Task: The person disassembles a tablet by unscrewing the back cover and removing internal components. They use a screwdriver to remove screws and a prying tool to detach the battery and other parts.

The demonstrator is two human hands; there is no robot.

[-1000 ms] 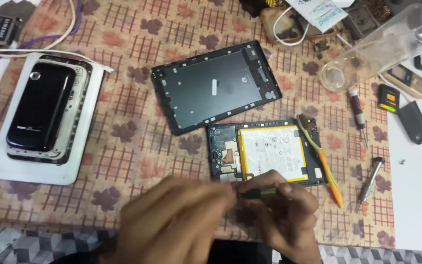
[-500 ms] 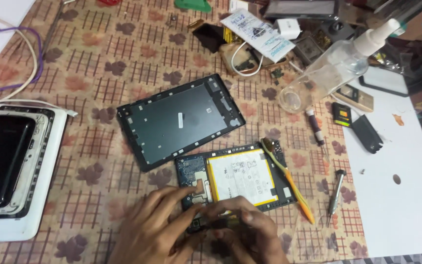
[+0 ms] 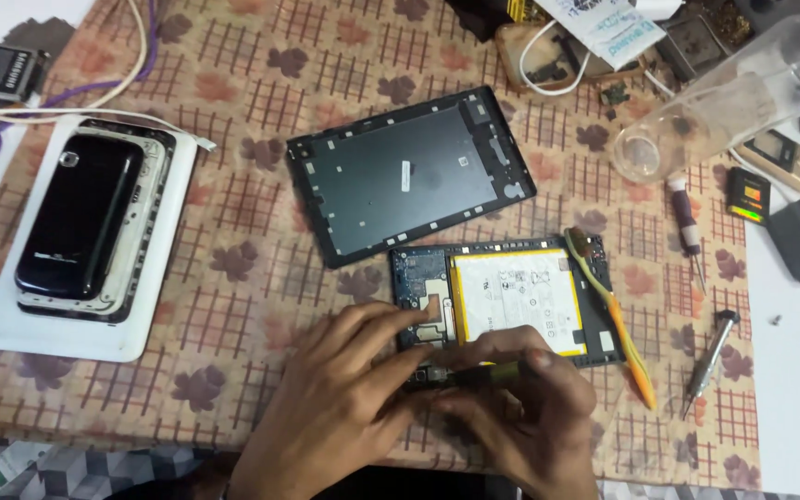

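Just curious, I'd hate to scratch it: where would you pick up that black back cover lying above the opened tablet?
Probably by the two long edges of the black back cover, coming from above: it lies flat, hollow side up, tilted, with bare cloth around it.

Two bare hands are visible: left hand and right hand. No gloves or rings show. A thin band circles the left wrist; sleeves cannot be made out.
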